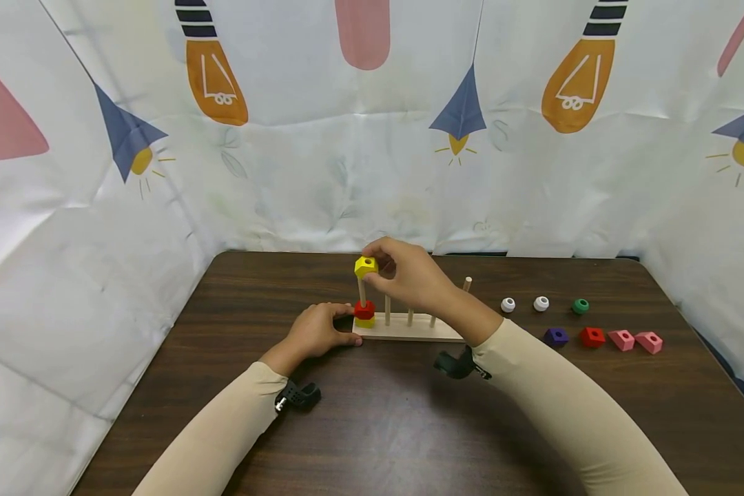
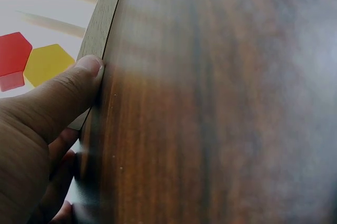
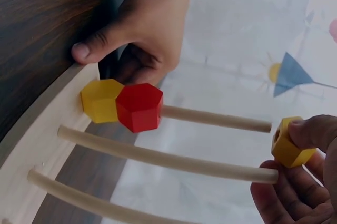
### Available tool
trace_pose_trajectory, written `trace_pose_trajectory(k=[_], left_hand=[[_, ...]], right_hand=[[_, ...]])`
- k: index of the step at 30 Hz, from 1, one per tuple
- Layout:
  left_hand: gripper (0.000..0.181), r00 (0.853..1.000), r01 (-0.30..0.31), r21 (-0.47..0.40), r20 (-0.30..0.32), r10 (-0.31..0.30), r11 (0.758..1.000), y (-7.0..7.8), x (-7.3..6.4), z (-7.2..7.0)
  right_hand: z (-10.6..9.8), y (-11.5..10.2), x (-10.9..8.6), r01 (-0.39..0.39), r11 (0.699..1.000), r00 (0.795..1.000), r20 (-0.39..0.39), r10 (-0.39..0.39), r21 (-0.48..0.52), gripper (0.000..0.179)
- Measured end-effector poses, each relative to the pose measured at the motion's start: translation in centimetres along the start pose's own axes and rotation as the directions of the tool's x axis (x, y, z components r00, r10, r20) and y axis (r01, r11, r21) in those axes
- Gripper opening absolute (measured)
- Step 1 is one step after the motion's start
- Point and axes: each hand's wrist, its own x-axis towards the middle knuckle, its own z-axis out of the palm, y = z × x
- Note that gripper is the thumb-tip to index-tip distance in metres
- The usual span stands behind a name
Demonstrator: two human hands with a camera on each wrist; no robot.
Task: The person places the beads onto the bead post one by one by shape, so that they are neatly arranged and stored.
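Observation:
My right hand pinches a yellow hexagonal bead between thumb and fingers, just off the tip of the end peg. The bead's hole shows on the side facing that peg. Lower on the same peg, a red hexagonal bead sits against another yellow bead at the base. My left hand grips the left end of the wooden peg stand. In the left wrist view its thumb lies on the stand's front edge; its other fingers are partly hidden.
Right of the stand lie two white beads and a green bead. Nearer are a purple block, a red block and two pink blocks. A printed curtain hangs behind the table.

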Motion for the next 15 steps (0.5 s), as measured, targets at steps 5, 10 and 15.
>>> trace_pose_trajectory(k=[5, 10, 15], left_hand=[[0.069, 1.000, 0.002, -0.006, 0.004, -0.002, 1.000, -0.03, 0.03, 0.01], [0.069, 1.000, -0.008, 0.005, -0.001, 0.008, 1.000, -0.10, 0.00, 0.05], [0.069, 1.000, -0.013, -0.005, 0.000, 0.013, 1.000, -0.03, -0.04, 0.00]], right_hand=[[0.62, 0.07, 0.16, 0.000, 1.000, 1.000, 0.002, 0.000, -0.011, 0.035], [0.93, 0.05, 0.31, 0.001, 1.000, 1.000, 0.012, -0.001, 0.010, 0.034], [1.06, -0.22, 0.47, -0.019, 1.000, 0.999, 0.043, 0.018, 0.009, 0.034]])
